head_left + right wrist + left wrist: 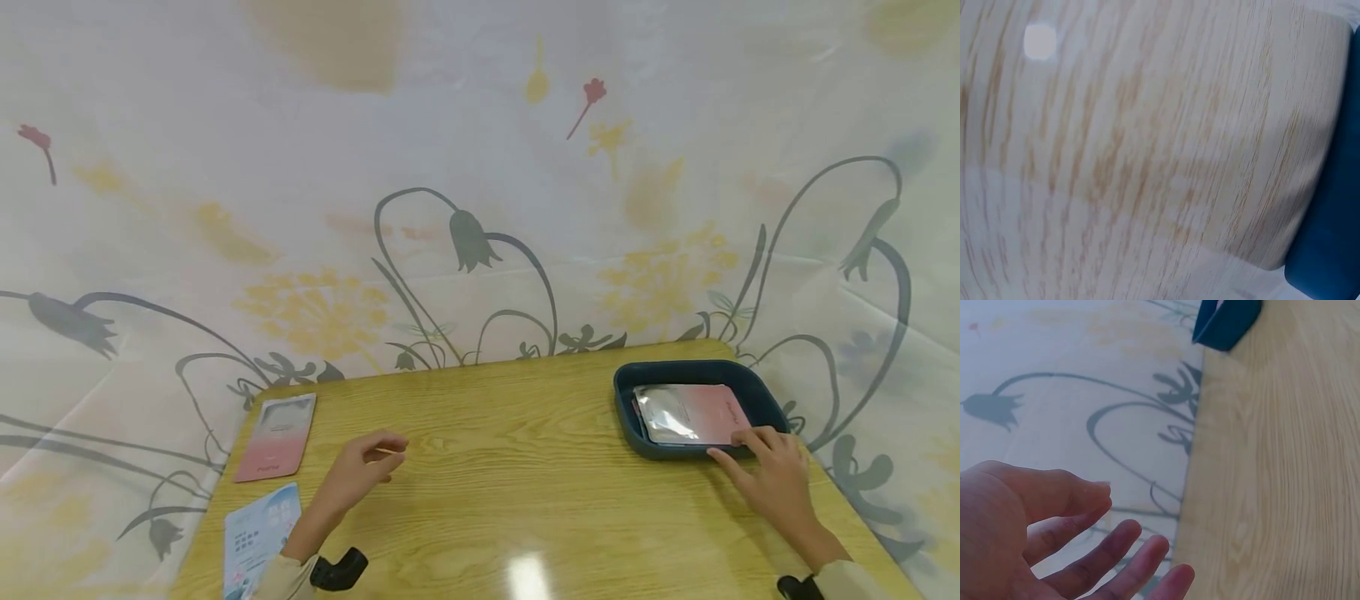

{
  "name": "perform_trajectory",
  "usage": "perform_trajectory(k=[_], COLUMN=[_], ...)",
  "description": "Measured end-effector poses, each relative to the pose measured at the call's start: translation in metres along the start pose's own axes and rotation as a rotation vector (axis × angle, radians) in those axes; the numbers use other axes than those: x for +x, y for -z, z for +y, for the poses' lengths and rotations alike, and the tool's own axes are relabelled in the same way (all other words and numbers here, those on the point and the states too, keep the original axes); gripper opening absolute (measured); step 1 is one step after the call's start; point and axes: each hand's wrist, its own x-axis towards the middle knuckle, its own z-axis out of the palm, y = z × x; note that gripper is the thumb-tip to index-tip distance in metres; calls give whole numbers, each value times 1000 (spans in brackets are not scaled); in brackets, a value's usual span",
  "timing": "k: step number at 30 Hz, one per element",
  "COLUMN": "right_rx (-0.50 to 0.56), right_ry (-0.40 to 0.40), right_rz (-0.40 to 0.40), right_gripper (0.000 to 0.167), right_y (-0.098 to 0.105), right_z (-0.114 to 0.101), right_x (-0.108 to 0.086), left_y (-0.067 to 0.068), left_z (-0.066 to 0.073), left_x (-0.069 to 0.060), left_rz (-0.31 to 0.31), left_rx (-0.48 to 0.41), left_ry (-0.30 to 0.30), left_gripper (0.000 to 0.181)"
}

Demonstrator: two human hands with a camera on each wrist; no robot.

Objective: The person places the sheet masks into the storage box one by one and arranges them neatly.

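Observation:
My left hand (362, 471) hovers above the left half of the table, fingers loosely bent and nothing between them. In the left wrist view the thumb and fingers of this left hand (1066, 531) stand apart from any object. My right hand (776, 483) is at the front right of a dark blue tray (660, 451). Its fingertips meet the corner of a pink and silver sachet (693, 414) in the tray, while the thumb lies by the front rim. Whether it pinches sachet or rim is unclear. Only the tray's wall (1329, 231) shows in the right wrist view.
Another pink and silver sachet (276, 439) lies at the table's far left. Nearer, a light blue sachet (258, 537) is partly covered by my left forearm. A flower-printed curtain (480, 167) hangs behind the wooden table (480, 483).

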Motion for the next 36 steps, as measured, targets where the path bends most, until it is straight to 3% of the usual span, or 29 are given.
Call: perform_trajectory(k=[11,22,28,36], right_rx=[0,7,10,8], right_ry=[4,20,12,-2], right_rz=[3,19,11,7], right_gripper=[36,35,34,33], right_y=[0,2,2,3], right_z=[1,-1,-2,-1], right_x=[2,9,11,11], left_y=[30,69,81,94], left_z=[-21,-51,-63,-82], left_x=[-26,-57,-76,-90], left_rz=[140,238,285,346], left_rx=[-10,8,-32,-39], left_ry=[134,279,363,415], left_gripper=[30,49,54,68])
